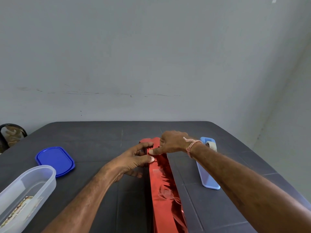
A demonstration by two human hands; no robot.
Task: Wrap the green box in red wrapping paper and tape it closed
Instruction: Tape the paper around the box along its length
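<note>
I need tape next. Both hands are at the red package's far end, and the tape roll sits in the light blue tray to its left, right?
No: the head view shows the tape roll in the light blue tray right of the red package, not left. Left hand and right hand are at its far end.

Both the left forearm (pixel 87 195) and the right forearm (pixel 244 179) are bare along all of their visible length, with fine hair showing on them. Around the right wrist, just behind the right grip (pixel 171 142), sits a thin twisted thread bracelet of pale pink and white strands (pixel 191 146), wound round more than once, with a short loose end standing out from it. The thumbnail (pixel 152 159) of the left grip (pixel 133 161) is short and pale, as is the right one.
</note>
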